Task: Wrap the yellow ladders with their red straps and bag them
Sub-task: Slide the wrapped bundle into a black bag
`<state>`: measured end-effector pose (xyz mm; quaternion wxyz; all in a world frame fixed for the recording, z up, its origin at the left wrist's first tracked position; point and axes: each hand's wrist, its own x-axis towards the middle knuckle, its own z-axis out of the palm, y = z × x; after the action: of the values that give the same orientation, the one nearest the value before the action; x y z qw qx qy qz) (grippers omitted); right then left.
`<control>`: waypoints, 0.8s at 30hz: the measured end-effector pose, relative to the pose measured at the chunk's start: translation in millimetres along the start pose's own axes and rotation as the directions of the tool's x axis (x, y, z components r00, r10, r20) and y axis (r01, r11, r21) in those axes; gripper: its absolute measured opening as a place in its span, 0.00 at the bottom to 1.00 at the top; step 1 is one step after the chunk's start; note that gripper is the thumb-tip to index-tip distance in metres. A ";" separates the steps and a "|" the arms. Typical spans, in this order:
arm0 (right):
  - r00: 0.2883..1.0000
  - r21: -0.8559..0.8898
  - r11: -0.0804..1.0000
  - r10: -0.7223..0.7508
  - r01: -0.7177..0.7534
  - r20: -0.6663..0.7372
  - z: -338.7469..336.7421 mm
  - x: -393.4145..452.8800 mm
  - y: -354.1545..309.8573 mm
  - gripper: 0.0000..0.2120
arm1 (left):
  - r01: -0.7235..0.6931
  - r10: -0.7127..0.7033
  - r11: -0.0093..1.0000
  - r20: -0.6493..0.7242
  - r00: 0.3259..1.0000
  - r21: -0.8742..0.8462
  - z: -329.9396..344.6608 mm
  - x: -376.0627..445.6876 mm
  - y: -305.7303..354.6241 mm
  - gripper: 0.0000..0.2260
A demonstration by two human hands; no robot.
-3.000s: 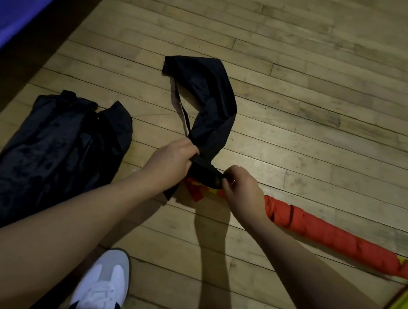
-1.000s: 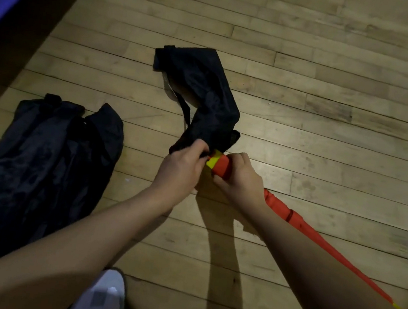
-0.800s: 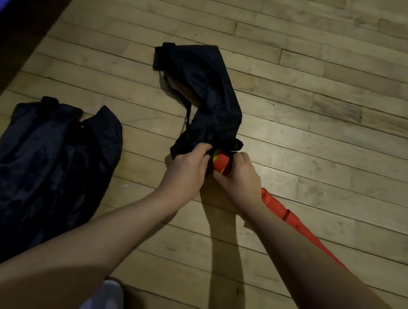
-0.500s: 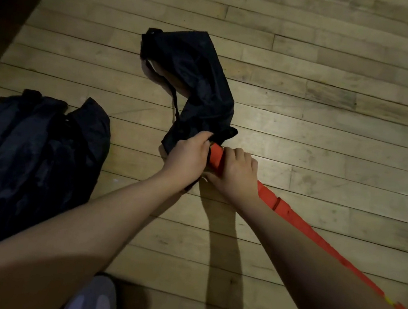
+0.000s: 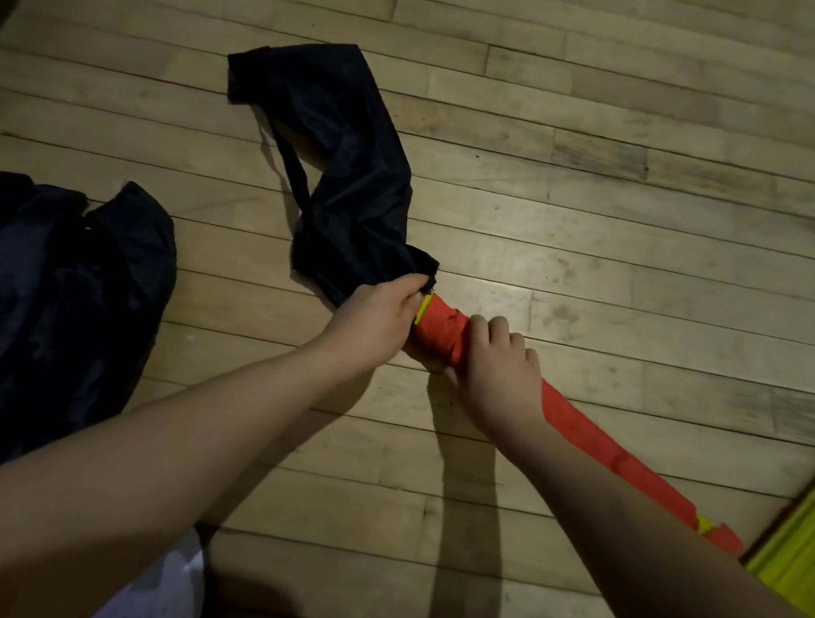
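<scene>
Dim indoor shot, warm yellowish cast. Brightest spot: a soft glare patch on the wood floor (image 5: 496,289) just past the hands. Arm shadows fall toward the bottom edge, so light comes from ahead/above. Top left corner near black. Black bags (image 5: 33,301) lose almost all detail. Floorboards bow w/ wide-angle distortion at edges. Slight softness overall; forearms nearest the lens blurred.

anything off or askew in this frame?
Nothing damaged or spilled. The long black bag lies kinked and twisted on the wood floor, so the red-wrapped ladder bundle has barely entered its mouth. The left hand grips the bag's opening; the right hand grips the bundle.
</scene>
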<state>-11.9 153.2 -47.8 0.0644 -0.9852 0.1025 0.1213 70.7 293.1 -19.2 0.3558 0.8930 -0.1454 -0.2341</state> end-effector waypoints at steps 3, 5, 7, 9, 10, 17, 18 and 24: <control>0.999 0.116 0.993 -0.036 0.035 0.011 -10.0 13.7 -3.9 0.27 | -0.044 0.045 0.999 -0.042 0.998 0.022 -5.5 4.2 2.0 0.17; 0.999 0.204 0.978 -0.035 0.033 0.009 -14.8 24.1 -9.4 0.26 | -0.064 0.065 0.998 -0.069 0.996 0.006 -12.1 7.2 -0.9 0.17; 1.000 0.279 0.960 -0.006 0.006 0.000 -17.0 37.7 -15.6 0.26 | -0.087 0.089 0.995 -0.064 0.994 0.041 -17.6 8.6 -5.6 0.16; 1.000 0.355 0.935 0.029 -0.024 -0.009 -16.4 50.5 -23.9 0.26 | -0.113 0.116 0.989 -0.031 0.993 0.093 -20.4 8.2 -10.6 0.16; 0.999 0.400 0.915 0.050 -0.041 -0.014 -15.3 55.7 -28.8 0.25 | -0.111 0.113 0.990 -0.018 0.993 0.088 -21.3 8.9 -13.5 0.16; 0.997 0.342 0.937 0.057 -0.069 0.045 -10.5 69.5 -45.4 0.29 | -0.005 0.007 0.998 0.028 1.000 -0.059 -28.8 12.2 -23.1 0.18; 0.997 0.304 0.950 0.048 -0.064 0.059 -11.3 67.3 -42.0 0.31 | -0.008 0.008 0.999 0.002 1.000 -0.038 -28.1 10.7 -22.6 0.18; 0.993 0.118 0.986 0.117 -0.116 -0.006 0.9 20.9 -22.0 0.30 | -0.049 0.055 0.997 -0.119 0.991 0.055 -14.4 5.5 -11.7 0.18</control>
<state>12.5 170.9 -51.7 0.1146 -0.9727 0.1675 0.1123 83.9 307.2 -20.0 0.3464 0.9104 -0.1529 -0.1668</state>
